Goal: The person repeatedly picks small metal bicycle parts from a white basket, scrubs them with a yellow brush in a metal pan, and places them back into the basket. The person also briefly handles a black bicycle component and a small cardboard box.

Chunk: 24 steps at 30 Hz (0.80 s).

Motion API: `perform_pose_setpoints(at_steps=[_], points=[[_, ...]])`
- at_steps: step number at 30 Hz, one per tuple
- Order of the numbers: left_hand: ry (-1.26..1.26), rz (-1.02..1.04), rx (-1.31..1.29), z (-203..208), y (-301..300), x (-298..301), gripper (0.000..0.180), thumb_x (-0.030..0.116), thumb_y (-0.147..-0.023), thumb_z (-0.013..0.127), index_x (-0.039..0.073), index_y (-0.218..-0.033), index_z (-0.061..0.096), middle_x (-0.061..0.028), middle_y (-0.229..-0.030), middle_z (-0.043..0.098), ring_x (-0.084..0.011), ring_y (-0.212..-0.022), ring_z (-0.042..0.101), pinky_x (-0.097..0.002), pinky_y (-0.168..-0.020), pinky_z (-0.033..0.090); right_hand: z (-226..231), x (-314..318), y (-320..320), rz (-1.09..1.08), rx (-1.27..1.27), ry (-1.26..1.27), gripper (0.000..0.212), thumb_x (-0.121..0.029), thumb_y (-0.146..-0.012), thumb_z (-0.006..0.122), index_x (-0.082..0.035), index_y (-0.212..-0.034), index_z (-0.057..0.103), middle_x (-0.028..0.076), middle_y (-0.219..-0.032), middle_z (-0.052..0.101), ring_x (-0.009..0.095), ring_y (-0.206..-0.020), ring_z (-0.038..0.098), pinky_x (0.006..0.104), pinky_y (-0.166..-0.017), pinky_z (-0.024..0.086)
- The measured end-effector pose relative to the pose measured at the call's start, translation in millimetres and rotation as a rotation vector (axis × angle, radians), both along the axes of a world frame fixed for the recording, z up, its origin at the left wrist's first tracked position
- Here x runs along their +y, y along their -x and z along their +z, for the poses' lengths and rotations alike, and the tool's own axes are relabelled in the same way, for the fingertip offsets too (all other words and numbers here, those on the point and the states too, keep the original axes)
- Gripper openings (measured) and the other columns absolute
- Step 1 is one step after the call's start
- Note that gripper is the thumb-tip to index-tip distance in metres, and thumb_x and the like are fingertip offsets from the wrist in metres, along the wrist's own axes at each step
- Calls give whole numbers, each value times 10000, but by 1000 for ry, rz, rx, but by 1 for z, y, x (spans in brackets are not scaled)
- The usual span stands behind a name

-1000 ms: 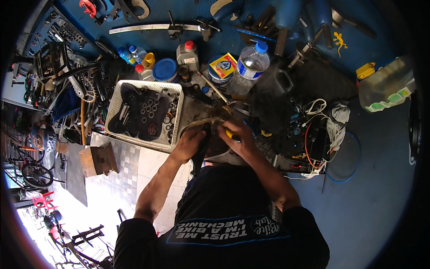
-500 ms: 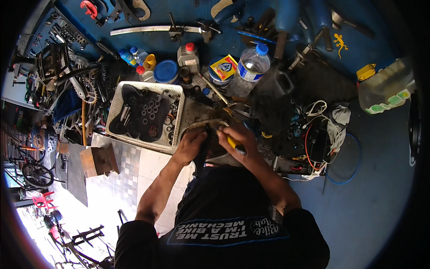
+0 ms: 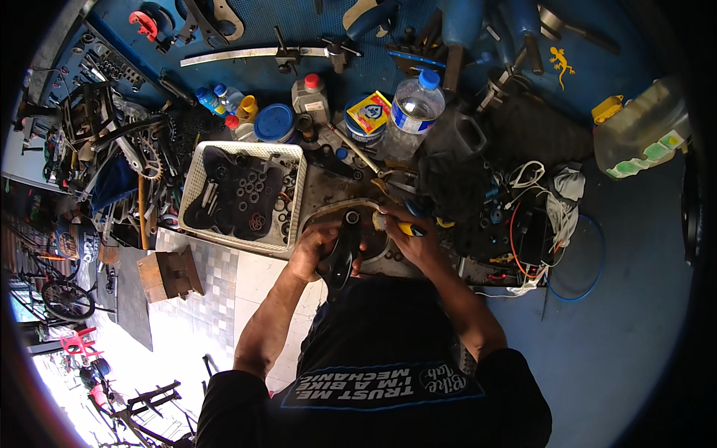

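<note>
My left hand (image 3: 315,252) is closed around a black bicycle part (image 3: 344,251), long and shaped, with a round metal-rimmed hole at its upper end. Some fingers show on the part's right side. My right hand (image 3: 422,243) grips a small brush with a yellow and black handle (image 3: 411,229). Its pale bristles (image 3: 379,222) point left, a little apart from the black part. Both hands are over a shallow basin (image 3: 328,210) at the bench's front edge.
A cream plastic basket (image 3: 300,190) with several rings and metal parts stands left of the basin. Behind are a clear bottle (image 3: 415,112), a blue-lidded tub (image 3: 274,122) and a grey bottle (image 3: 311,101). Cables (image 3: 556,220) lie at right; bike parts (image 3: 134,149) pile up at left.
The black part has been turned so its round end and broad face show. My right hand has shifted right, and the brush bristles have come into sight.
</note>
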<state>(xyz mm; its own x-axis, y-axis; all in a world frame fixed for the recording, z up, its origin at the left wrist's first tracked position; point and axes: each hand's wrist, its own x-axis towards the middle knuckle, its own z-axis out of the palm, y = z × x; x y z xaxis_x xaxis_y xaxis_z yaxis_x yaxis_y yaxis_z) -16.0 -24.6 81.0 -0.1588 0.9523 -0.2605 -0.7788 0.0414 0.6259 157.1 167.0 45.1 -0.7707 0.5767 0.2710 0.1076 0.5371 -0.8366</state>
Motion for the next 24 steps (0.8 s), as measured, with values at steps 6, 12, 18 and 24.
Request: perform_pose_setpoints(at_steps=[6,12,18,24], points=[[39,42,87,-7,-3,4,509,308,-1078,570,-74,-1414,558,-173,-1084,729,-268,-874,745,-399,-798,626,-6,2,-7,97,-12,62,241,-156,-995,786,-65,-1217,776,122,-1038,814,217,-918,804,320,-780,611],[265,4,557,-24,3,4,400,223,-1094,653,-18,-1402,569,-116,-1107,726,-178,-983,714,-321,-865,580,-21,-10,-5,117,-185,-37,357,-267,-949,818,-79,-1231,707,164,-1017,780,357,-944,773,422,-796,614],[330,-32,570,-42,3,2,384,182,-1077,675,-4,-1402,592,-75,-1034,759,-144,-941,708,-302,-845,567,-20,-5,0,135,-360,-227,399,-345,-893,858,-100,-1165,699,119,-905,772,307,-821,771,404,-716,590],[499,-18,785,-28,-5,6,327,183,-1059,648,-24,-1309,687,-110,-1008,789,-139,-939,711,-317,-835,559,40,-14,22,83,-272,244,256,-300,-990,763,-52,-967,705,130,-894,766,324,-836,774,414,-721,584]])
